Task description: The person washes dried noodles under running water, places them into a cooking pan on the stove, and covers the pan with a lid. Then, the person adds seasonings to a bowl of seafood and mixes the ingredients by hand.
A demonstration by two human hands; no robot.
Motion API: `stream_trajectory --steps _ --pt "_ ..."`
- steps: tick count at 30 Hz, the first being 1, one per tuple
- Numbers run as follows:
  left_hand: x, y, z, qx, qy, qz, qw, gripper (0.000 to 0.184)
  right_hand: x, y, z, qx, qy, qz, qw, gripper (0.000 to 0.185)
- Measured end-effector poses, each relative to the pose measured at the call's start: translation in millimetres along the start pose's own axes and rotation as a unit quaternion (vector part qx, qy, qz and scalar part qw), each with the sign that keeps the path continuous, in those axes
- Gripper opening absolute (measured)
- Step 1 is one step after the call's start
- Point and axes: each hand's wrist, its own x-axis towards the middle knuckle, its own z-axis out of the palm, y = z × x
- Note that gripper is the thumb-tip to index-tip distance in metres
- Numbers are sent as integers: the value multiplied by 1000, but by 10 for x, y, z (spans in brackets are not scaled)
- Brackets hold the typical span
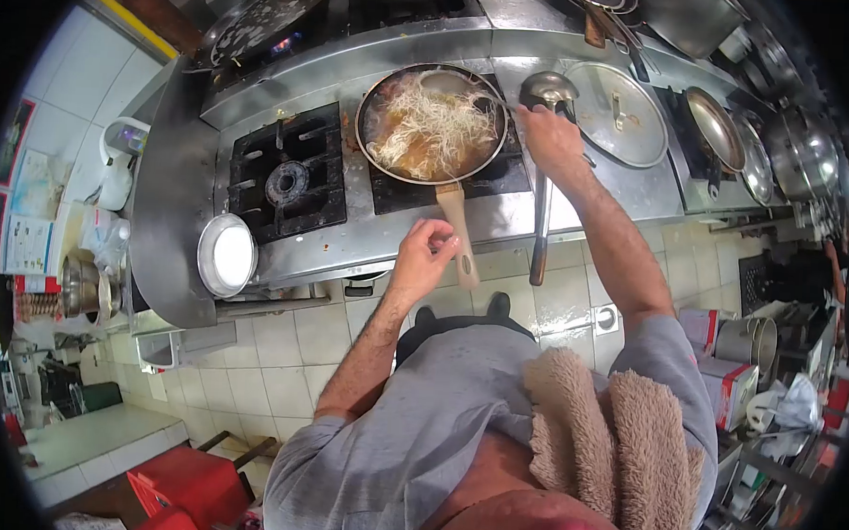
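Note:
A round pan (430, 177) sits on the stove with pale shreds (435, 123) heaped over brown liquid and food. My right hand (551, 138) is closed around the handle of a ladle (444, 81), whose round bowl rests in the back of the pan. Beside the pan's beige handle (453, 214) is my left hand (427, 251), its fingers curled with the fingertips near the thumb; nothing shows in them, and I cannot tell if they touch the handle. Another ladle (541, 223) with a dark handle end lies on the steel right of the pan.
An unlit burner (288, 181) and a metal bowl of white contents (227, 255) are at the left. A round lid (616, 114) and a small pan (715, 129) lie to the right. At the back left, a large pan (269, 21) sits over a flame.

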Motion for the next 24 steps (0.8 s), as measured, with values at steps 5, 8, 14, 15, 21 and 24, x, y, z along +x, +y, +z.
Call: stream_trajectory --steps 5,8,14,15,21,24 --pt "-88 -125 300 -4 46 -39 998 22 56 99 159 -4 -42 -76 996 27" --pt "-156 -131 342 -12 69 -71 995 23 216 253 -83 11 -35 -77 996 27" --pt "-315 -190 375 -29 106 -124 986 26 406 387 262 11 -20 -77 997 20" --pt "-336 -211 353 -18 115 -120 986 26 371 348 108 8 -3 -75 997 22" --pt "-437 -399 151 -14 154 -128 980 27 -117 51 -74 56 42 -165 984 36" --pt "-439 -470 69 -2 164 -121 979 26 -340 -119 28 35 -78 -169 982 38"
